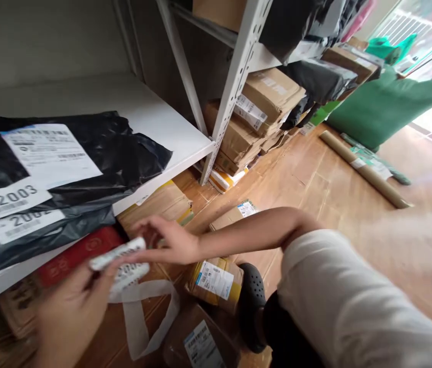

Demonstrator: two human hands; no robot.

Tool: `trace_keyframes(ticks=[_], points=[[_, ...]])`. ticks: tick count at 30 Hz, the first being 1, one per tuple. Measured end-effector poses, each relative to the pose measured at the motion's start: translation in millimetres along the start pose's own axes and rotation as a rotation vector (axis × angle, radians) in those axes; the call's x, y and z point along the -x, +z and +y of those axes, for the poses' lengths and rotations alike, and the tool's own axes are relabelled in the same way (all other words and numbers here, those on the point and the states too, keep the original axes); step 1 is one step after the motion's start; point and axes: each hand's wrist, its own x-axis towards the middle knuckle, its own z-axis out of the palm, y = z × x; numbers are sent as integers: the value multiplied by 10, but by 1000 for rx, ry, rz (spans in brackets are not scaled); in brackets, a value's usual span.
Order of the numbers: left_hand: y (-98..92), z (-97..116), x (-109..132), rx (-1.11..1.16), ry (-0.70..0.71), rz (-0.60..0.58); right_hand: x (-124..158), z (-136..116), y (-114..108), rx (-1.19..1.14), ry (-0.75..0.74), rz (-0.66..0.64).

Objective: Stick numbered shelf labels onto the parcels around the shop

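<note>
My left hand (pixel 72 309), partly blurred, is closed around a small white roll of printed number labels (pixel 118 254). A pale backing strip (pixel 145 340) hangs from the roll in a loose loop. From the right, my right hand (pixel 172 240) reaches across, its thumb and fingers pinched at the right edge of the labels. Behind the hands, a black plastic parcel (pixel 120 148) lies on the white shelf (pixel 162 122). It bears a shipping label (pixel 53 156) and a sticker (pixel 13 197) reading 2003; a second sticker (pixel 24 225) sits on the parcel below.
Below the shelf are a red box (pixel 81 250) and a cardboard box (pixel 158 204). Taped parcels (pixel 216 281) stand on the wooden floor beside my black clog (pixel 252 306). A metal upright (pixel 235 87), stacked cartons (pixel 269 94), a cardboard tube (pixel 365 168) and a green sack (pixel 388 105) are farther off.
</note>
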Motion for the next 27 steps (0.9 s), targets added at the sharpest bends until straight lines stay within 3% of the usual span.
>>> trace_keyframes(ticks=[3,5,8,11,15,19,23,27], points=[[646,176,128,158,135,-369,703,71,-492,40,160,-138],[1194,383,238,310,127,-561,1155,177,-760,99,309,-82],[1988,643,371,568,-24,-569,1639,471,-1056,111,518,73],[2533,702,385,696,-144,-628,1897,865,-1254,-92,671,191],[2878,538,275,746,-213,-725,2132,1374,-1386,-239,770,304],[3086,410,191,710,-346,-699,2292,1706,-1469,-296,771,342],[3246,444,176,691,-342,-644,2285,1807,-1584,-255,723,360],[3285,541,200,630,-336,-546,2215,1806,-1634,-285,699,365]])
